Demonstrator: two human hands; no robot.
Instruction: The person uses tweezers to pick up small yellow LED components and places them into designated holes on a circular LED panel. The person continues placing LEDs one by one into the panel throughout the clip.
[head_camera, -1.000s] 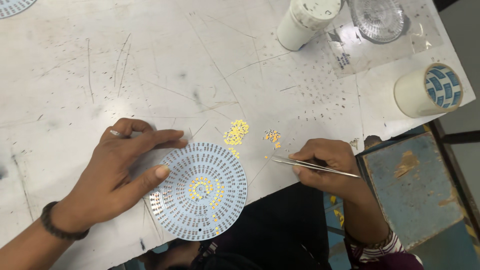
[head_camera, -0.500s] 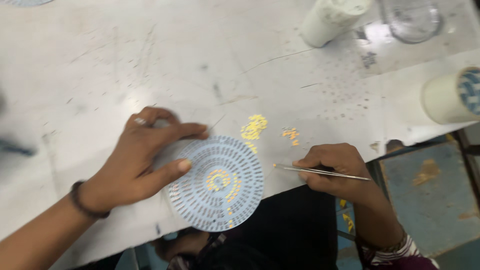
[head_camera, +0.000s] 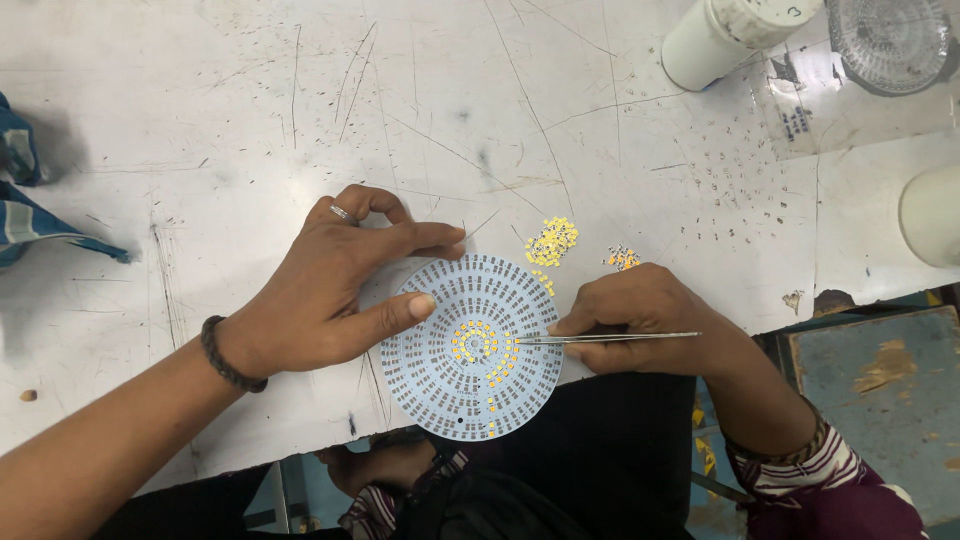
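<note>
A round white circuit disc (head_camera: 470, 345), printed with rings of small pads and carrying a cluster of tiny yellow chips near its centre, lies at the near edge of the scratched white worktable (head_camera: 250, 130), partly overhanging it above my lap. My left hand (head_camera: 335, 285) steadies the disc, thumb pressed on its left rim and fingers spread and bent on the table just behind it; a ring shows on one finger and a dark band circles the wrist. My right hand (head_camera: 645, 315) is pinched closed on a pair of slim metal tweezers (head_camera: 600, 338), held level, their tips resting over the disc just right of the yellow cluster. Just beyond the disc sits a small pile of loose yellow chips (head_camera: 552, 240), with a smaller scatter (head_camera: 622, 258) beside it. A white cylindrical container (head_camera: 725, 35) and a clear glass dish (head_camera: 885, 40) stand at the far right; blue cloth (head_camera: 25, 215) lies at the left edge.
</note>
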